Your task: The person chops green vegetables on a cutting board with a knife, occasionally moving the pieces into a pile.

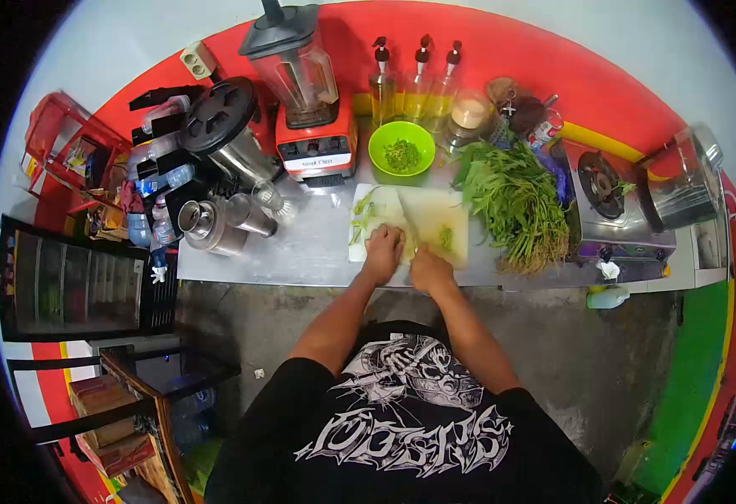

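Observation:
A pale cutting board (443,204) lies near the front of the steel counter. My right hand (432,270) is wrapped round the handle of a kitchen knife (408,218), its blade pointing away from me over the board. Close beside the blade, my left hand (385,248) is closed with curled fingers on green stems (361,220), which stick out at its left; the part under the fingers is hidden. Chopped green bits (446,237) lie on the board right of the knife. Behind the board, a lime-green bowl (401,174) contains more chopped greens.
A big bunch of leafy greens with roots (519,206) lies right of the board. Further right is a gas stove (607,197). A red blender (313,143), pump bottles (418,88) and a steel container with black lid (238,139) stand behind. Glasses (250,214) stand left.

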Demonstrator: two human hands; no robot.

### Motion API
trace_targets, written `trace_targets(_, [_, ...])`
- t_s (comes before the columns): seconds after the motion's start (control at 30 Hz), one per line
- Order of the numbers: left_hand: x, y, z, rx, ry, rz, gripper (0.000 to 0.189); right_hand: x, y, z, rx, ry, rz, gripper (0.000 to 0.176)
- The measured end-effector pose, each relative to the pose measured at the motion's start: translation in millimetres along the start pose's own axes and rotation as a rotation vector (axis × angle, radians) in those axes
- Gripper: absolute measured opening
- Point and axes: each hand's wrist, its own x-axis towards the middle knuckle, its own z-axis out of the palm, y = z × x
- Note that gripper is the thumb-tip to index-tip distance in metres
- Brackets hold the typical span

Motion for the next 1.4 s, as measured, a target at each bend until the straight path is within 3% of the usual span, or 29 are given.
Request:
trace_targets(0.17, [1,-3,3,-0.043,0.021,0.03,0.015,21,22,44,0.045,0.099,-0.036,0.042])
trace_targets(0.33, [1,0,0,-0.041,-0.014,-0.021,0.016,9,9,15,0.041,0.051,-0.024,0.042])
trace_targets(0.5, [1,-1,2,-0.038,-0.023,-0.031,0.015,10,13,44,0.07,0.168,0.0,0.042])
trace_targets(0.7, [2,-4,3,-0.05,-0.003,-0.027,0.013,3,5,16,0.056,0.037,0.017,0.045])
trace_targets(0.83, [0,-2,2,-0.054,0.012,-0.012,0.014,3,6,41,0.112,0.145,0.025,0.043])
trace_targets(0.97, [1,2,-2,-0.048,-0.012,-0.028,0.013,2,5,22,0.091,0.082,-0.001,0.044])
trace_targets(1.1, [1,2,0,-0.103,0.017,-0.042,0.014,16,19,50,0.064,0.129,-0.087,0.041])
trace_targets(1.4, [1,-9,1,-0.121,0.029,-0.003,0.013,7,9,39,0.003,0.073,-0.064,0.04])
